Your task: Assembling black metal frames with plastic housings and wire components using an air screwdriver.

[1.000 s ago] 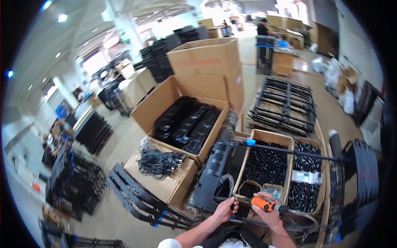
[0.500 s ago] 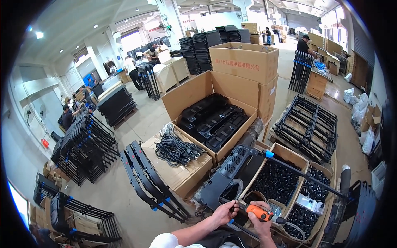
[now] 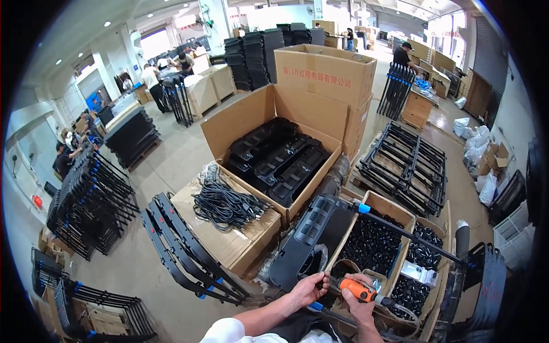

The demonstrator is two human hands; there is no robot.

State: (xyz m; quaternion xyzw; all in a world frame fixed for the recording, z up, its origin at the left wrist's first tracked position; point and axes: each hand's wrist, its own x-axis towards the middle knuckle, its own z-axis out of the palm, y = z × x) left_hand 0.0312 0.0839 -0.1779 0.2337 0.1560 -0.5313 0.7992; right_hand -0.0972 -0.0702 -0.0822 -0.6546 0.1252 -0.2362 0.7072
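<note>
My right hand [image 3: 360, 301] is wrapped round an orange power screwdriver [image 3: 355, 289], its dark rear end trailing a pale hose or cable. The tool's tip points left, toward my left hand [image 3: 310, 287]. There the fingers are pinched together at the tip, on something too small to make out. Just beyond my hands lies a black plastic housing [image 3: 311, 233] with vent slots. A black tube frame with a blue sleeve [image 3: 363, 208] slants across the parts bins to its right.
Bins of small black parts [image 3: 372, 246] stand on the right, with a white-silver box [image 3: 419, 273] among them. Ahead are a carton [image 3: 311, 194] of black housings and a cable bundle [image 3: 220, 200] on a box. Black frames [image 3: 183, 251] lean at the left. Several people work farther off.
The whole view has shifted, so the surroundings sit farther left and slightly higher. My hands keep nearly the same pose, with the screwdriver still in the right one.
</note>
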